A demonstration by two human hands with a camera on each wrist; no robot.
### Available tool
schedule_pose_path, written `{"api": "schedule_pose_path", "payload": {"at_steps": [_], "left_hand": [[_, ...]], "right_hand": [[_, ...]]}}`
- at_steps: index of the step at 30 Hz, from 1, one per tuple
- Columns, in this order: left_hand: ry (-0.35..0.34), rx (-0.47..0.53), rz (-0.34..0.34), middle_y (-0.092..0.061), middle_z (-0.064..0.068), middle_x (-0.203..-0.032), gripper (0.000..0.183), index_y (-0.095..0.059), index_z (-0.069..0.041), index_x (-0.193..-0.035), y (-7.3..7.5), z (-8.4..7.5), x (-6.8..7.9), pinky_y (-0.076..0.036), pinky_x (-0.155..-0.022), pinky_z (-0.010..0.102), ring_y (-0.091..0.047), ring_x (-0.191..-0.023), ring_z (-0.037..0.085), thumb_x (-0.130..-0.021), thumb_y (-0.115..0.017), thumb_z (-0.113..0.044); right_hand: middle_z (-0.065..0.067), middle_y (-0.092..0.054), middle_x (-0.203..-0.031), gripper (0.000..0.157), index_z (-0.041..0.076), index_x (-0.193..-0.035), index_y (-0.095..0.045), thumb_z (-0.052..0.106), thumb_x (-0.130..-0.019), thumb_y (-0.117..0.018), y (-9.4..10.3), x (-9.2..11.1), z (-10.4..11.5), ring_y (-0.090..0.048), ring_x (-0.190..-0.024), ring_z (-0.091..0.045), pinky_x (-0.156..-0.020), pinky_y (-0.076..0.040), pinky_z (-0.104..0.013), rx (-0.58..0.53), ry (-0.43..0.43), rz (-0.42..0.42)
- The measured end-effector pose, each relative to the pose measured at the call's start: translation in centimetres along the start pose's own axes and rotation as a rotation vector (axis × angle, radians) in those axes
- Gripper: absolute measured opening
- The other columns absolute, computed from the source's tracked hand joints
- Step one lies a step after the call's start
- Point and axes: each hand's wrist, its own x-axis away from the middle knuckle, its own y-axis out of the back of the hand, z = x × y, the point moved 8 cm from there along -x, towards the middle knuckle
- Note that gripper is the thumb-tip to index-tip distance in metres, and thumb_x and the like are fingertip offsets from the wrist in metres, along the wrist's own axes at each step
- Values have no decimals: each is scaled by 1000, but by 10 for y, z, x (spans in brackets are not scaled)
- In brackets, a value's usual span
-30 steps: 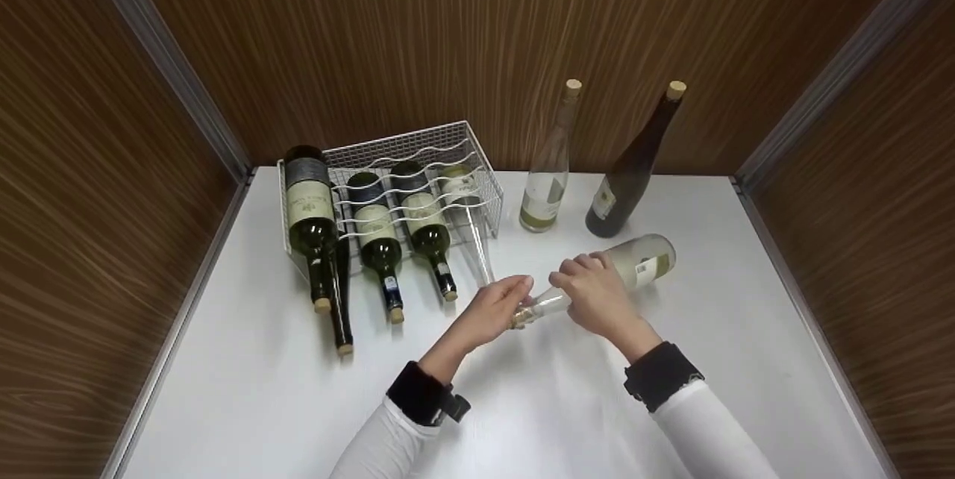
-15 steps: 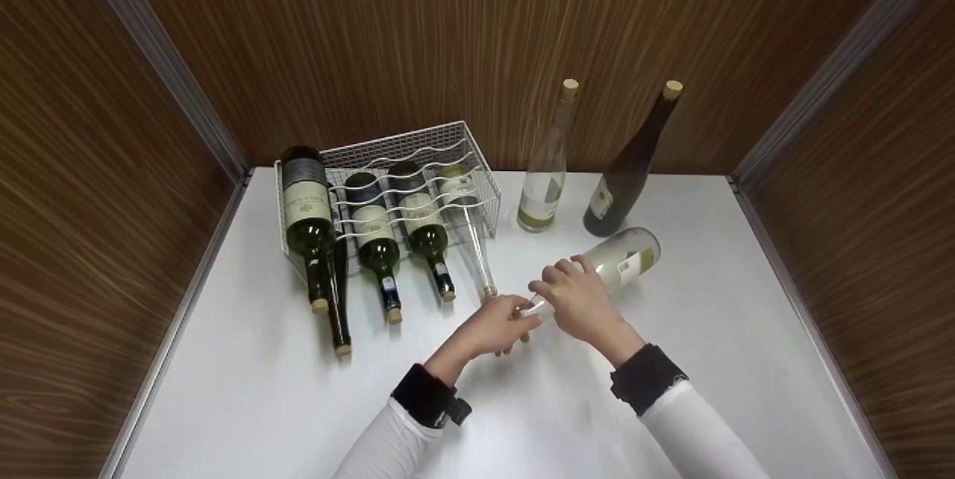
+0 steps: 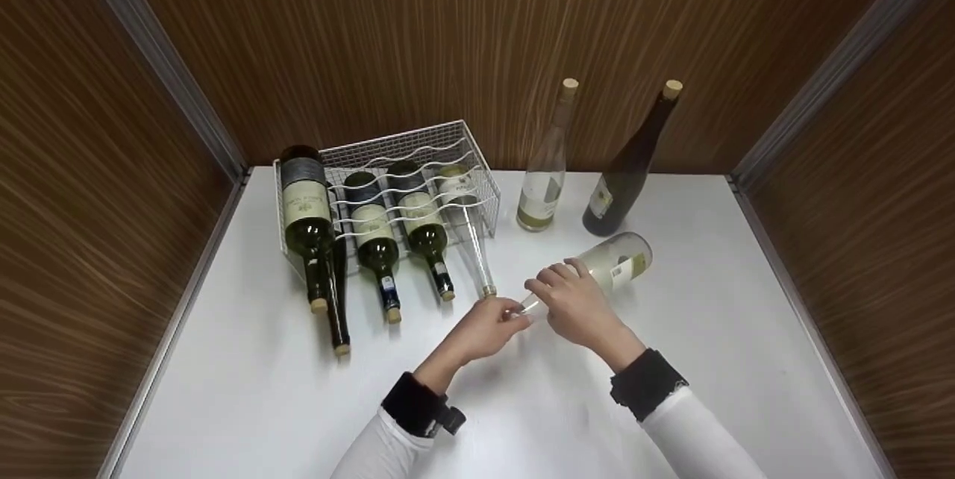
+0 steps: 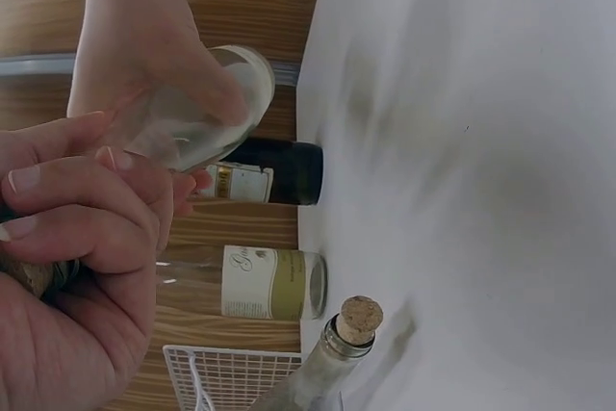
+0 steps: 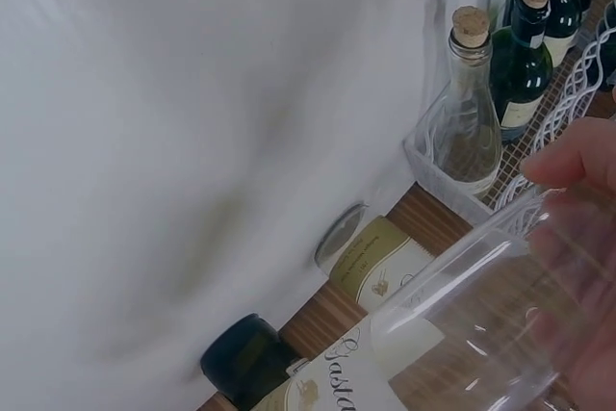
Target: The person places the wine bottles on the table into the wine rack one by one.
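I see the left hand (image 3: 481,333) with its fingers curled round the held bottle (image 3: 615,263) at its corked end, hiding most of the cork from me. The right hand (image 3: 580,309) clasps it higher; the right wrist view cuts hand and label off. The bottle slants over the bench (image 3: 746,345). Beyond stand a clear bottle (image 3: 541,192) and a dark bottle (image 3: 627,177). In the wire rack (image 3: 403,143), a green bottle (image 3: 306,203) partly covers a slim bottle (image 3: 340,307).
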Motion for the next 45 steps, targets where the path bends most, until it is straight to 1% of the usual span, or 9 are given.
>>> {"api": "schedule_pose_path", "payload": {"at_steps": [8,14,21,25,28,31,35,39,45], "left_hand": [[-7,9,-16,-59,-4,-80,25,-72,-7,-106,17,9,15,-42,-57,25,-52,-68,10,-97,-63,-29],[-13,49,-50,-55,-4,-70,28,-71,-6,-114,35,12,27,-37,-50,24,-47,-59,9,-98,-62,-28],[5,52,-113,-57,-1,-71,28,-72,-5,-109,60,18,37,-37,-51,26,-46,-59,12,-98,-62,-28],[45,74,-151,-69,8,-92,40,-65,0,-124,72,24,44,-46,-61,30,-57,-73,14,-99,-60,-32],[53,77,-194,-70,12,-105,46,-62,1,-129,79,27,48,-51,-68,35,-63,-83,18,-99,-61,-34],[38,75,-243,-71,13,-106,45,-63,1,-127,86,29,50,-53,-71,37,-66,-86,20,-98,-62,-34],[44,119,-305,-71,9,-95,41,-66,0,-123,93,32,52,-50,-65,32,-64,-79,17,-97,-63,-32],[52,168,-358,-68,2,-79,38,-68,-2,-120,99,35,53,-41,-55,28,-57,-69,16,-97,-65,-32],[22,258,-403,-72,3,-86,37,-67,-1,-120,101,37,57,-34,-45,21,-48,-57,11,-97,-64,-30]], "right_hand": [[-6,-62,-119,63,14,-121,-64,10,-64,-91,6,-1,6,-55,-117,-25,-111,-31,-47,-119,36,-9],[-10,-54,-137,64,14,-132,-60,20,-75,-87,16,-2,2,-46,-130,-29,-113,-26,-49,-207,20,-35],[-11,-45,-147,62,16,-139,-56,20,-83,-81,30,0,-2,-39,-136,-33,-113,-27,-50,-274,6,-124],[-12,-42,-150,60,13,-140,-55,19,-85,-79,35,2,-3,-39,-136,-33,-112,-29,-51,-311,22,-177],[-12,-42,-150,59,13,-140,-55,18,-86,-79,35,2,-4,-39,-136,-33,-111,-30,-50,-330,26,-200],[-12,-41,-150,58,13,-141,-54,18,-87,-77,33,2,-5,-39,-137,-31,-111,-30,-49,-336,10,-193],[-12,-41,-150,58,13,-141,-54,20,-88,-76,28,3,-8,-38,-137,-30,-111,-31,-48,-336,-18,-167],[-11,-40,-151,57,13,-142,-53,23,-90,-74,24,4,-9,-37,-138,-29,-111,-31,-49,-343,-49,-145],[-9,-40,-151,55,15,-145,-50,34,-96,-66,18,3,-7,-36,-139,-29,-110,-32,-50,-374,-109,-116]]}}
